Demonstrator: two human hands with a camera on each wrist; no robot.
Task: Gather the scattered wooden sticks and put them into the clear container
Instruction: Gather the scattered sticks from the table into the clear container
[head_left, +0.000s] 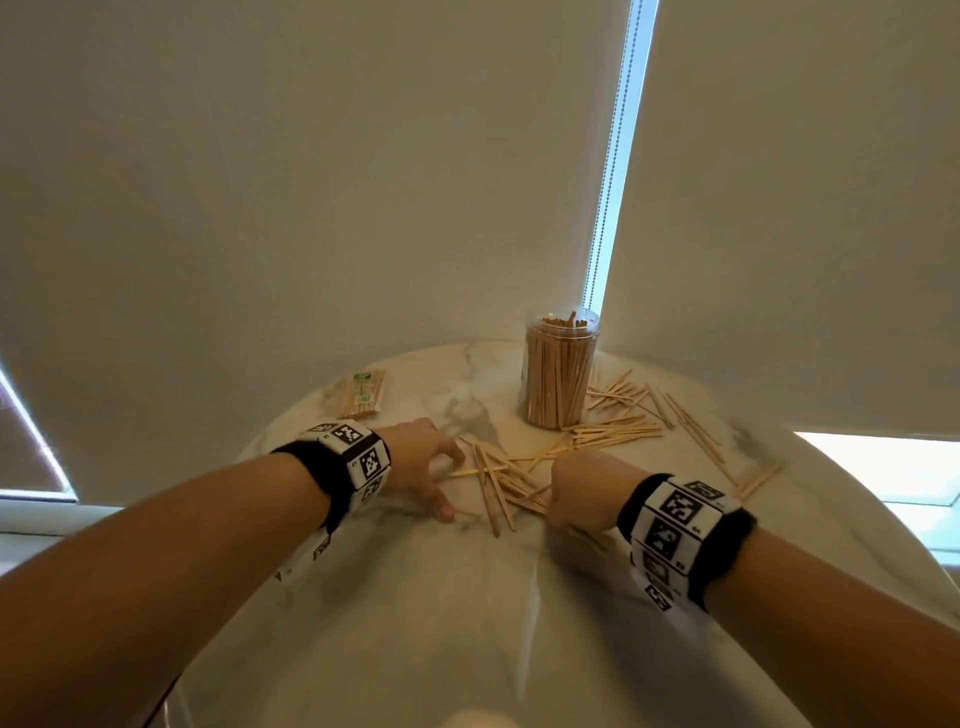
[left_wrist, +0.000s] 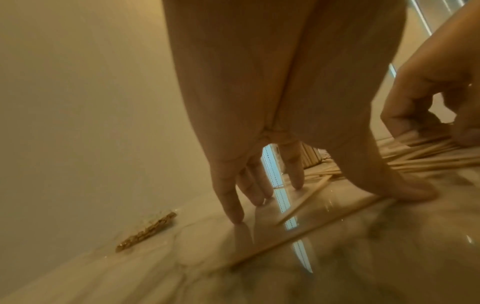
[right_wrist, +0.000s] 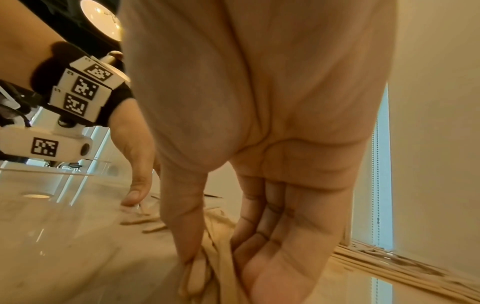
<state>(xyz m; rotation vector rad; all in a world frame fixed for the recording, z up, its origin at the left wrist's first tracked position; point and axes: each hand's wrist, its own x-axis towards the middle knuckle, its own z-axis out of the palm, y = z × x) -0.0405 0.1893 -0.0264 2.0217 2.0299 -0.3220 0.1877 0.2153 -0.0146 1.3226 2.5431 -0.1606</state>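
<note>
Right hand (right_wrist: 259, 144): thumb and fingers (right_wrist: 275, 257) narrowed to a pinch around a small bunch of wooden sticks (right_wrist: 207, 267) at the table (head_left: 415, 597) surface. Left hand (head_left: 415, 462): fingers (left_wrist: 231, 203) straight, spread, tips touching the table, thumb pressing on one stick; holds nothing.

Step in hand, as judged: gathering the near pile between the two hands. Sticks (head_left: 506, 480) lie crossed there; more lie scattered right of and in front of the clear container (head_left: 558, 371), which stands upright at the far side of the table, already well filled.

Next move calls for squaring the bunch so the ends align, then lifting it clear and turning it upright over the container mouth.

Pose: both forearms reach forward, palms down, wrists low over the table. A wrapped packet of sticks (head_left: 360, 393) lies far left.
</note>
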